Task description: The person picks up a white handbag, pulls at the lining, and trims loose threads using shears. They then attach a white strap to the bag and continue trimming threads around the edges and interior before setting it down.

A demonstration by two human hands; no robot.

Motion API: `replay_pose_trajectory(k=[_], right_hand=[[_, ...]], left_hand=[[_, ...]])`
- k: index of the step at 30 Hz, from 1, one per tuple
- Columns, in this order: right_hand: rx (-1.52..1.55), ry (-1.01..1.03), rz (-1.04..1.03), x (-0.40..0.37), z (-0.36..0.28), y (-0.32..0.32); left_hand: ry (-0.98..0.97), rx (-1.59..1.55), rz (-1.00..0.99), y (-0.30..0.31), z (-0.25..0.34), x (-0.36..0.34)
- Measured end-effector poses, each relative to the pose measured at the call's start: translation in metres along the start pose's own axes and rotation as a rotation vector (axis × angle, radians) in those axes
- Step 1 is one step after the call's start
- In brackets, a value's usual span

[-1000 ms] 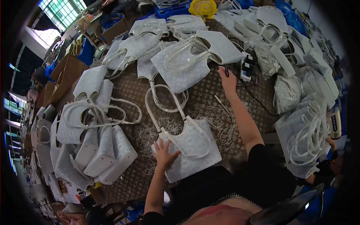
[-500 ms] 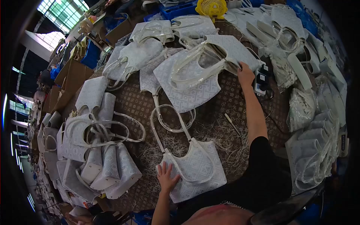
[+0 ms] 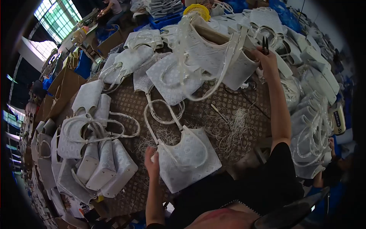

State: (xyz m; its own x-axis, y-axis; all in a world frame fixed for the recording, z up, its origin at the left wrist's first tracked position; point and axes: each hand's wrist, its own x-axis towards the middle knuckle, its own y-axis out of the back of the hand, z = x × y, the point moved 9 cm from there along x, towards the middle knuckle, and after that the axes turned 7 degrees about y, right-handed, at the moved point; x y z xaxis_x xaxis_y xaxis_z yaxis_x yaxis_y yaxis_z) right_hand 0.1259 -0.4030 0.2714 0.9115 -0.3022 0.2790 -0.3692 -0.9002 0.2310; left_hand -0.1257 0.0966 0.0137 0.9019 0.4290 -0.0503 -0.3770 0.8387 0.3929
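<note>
At the back right, my right hand point(image 3: 266, 61) is closed on the side of a white patterned handbag point(image 3: 207, 57), raised and tilted with its tan inside showing. Black thread snips point(image 3: 265, 45) stick up from the same hand. The bag's handles are wrapped in clear plastic and look blurred. In front of me lies another white handbag point(image 3: 190, 162), its handles stretched away from me. My left hand point(image 3: 151, 160) is at this bag's left edge, thumb against it and fingers partly hidden. A further patterned handbag point(image 3: 171, 82) lies flat behind it, under the raised one.
Several white handbags point(image 3: 110, 164) are stacked at the left. More bags point(image 3: 310, 122) stand in a row at the right. Loose thread trimmings point(image 3: 240, 129) and a thin light-handled tool point(image 3: 219, 112) lie on the brown patterned table cover point(image 3: 129, 99). A yellow basket point(image 3: 198, 11) is at the back.
My right hand has lifted the back handbag up and to the right, off the patterned one beneath. My left hand has gone from flat on the front bag to its left edge. The view has shifted.
</note>
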Motion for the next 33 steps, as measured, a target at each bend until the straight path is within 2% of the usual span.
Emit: replay_pose_trajectory(k=[1, 3, 5, 6, 8, 9, 12, 13, 15, 16, 17, 18, 19, 20, 22, 23, 24, 26, 30, 32, 33], right_hand=[[-0.012, 0.003, -0.007, -0.018, -0.006, -0.002], [0.319, -0.057, -0.149, -0.058, -0.011, -0.028], [0.285, -0.165, -0.24, -0.112, -0.019, -0.054], [0.291, -0.179, -0.314, -0.135, -0.006, -0.069], [0.297, -0.197, -0.442, -0.189, 0.012, -0.098], [0.3, -0.189, -0.496, -0.215, 0.009, -0.114], [0.217, -0.123, -0.667, -0.278, 0.006, -0.147], [0.214, -0.145, -0.69, -0.288, 0.005, -0.151], [0.128, -0.002, -0.761, -0.306, -0.005, -0.151], [0.122, 0.081, -0.748, -0.308, -0.007, -0.15], [0.114, 0.058, -0.749, -0.314, -0.006, -0.149], [0.149, 0.21, -0.694, -0.318, -0.022, -0.143], [0.186, 0.372, -0.644, -0.32, -0.038, -0.137], [0.182, 0.362, -0.666, -0.323, -0.036, -0.137], [0.063, 0.575, -0.679, -0.341, -0.046, -0.13], [0.004, 0.655, -0.707, -0.351, -0.05, -0.131], [0.008, 0.635, -0.717, -0.353, -0.046, -0.131], [-0.009, 0.675, -0.745, -0.363, -0.042, -0.131], [0.017, 0.69, -0.767, -0.363, -0.028, -0.126], [0.076, 0.627, -0.764, -0.361, -0.022, -0.123], [0.073, 0.617, -0.776, -0.362, -0.019, -0.122]], left_hand=[[-0.095, -0.098, 0.099, 0.018, 0.036, 0.005], [-0.321, -0.175, 0.22, 0.052, 0.122, -0.006], [-0.682, -0.003, 0.26, 0.076, 0.21, -0.043], [-0.652, -0.001, 0.271, 0.087, 0.23, -0.051], [-1.023, 0.198, 0.251, 0.087, 0.278, -0.092], [-0.989, 0.215, 0.271, 0.093, 0.279, -0.093], [-0.547, 0.171, 0.36, 0.12, 0.253, -0.073], [-0.517, 0.183, 0.361, 0.125, 0.244, -0.078], [-0.344, 0.156, 0.216, 0.125, 0.217, -0.08], [-0.468, 0.158, 0.175, 0.119, 0.225, -0.095], [-0.558, 0.189, 0.072, 0.107, 0.235, -0.115], [-0.641, 0.212, -0.028, 0.092, 0.247, -0.134], [-0.584, 0.178, -0.137, 0.075, 0.248, -0.137], [-0.525, 0.144, -0.241, 0.06, 0.245, -0.14], [-0.245, 0.153, -0.301, 0.034, 0.201, -0.13], [-0.039, 0.105, -0.431, 0.023, 0.182, -0.128], [-0.019, 0.109, -0.438, 0.021, 0.176, -0.125], [0.328, 0.066, -0.73, 0.0, 0.137, -0.14], [0.385, -0.177, -0.732, -0.013, 0.117, -0.15], [0.65, -0.637, -0.712, -0.018, 0.105, -0.158], [0.664, -0.645, -0.709, -0.02, 0.102, -0.158]])
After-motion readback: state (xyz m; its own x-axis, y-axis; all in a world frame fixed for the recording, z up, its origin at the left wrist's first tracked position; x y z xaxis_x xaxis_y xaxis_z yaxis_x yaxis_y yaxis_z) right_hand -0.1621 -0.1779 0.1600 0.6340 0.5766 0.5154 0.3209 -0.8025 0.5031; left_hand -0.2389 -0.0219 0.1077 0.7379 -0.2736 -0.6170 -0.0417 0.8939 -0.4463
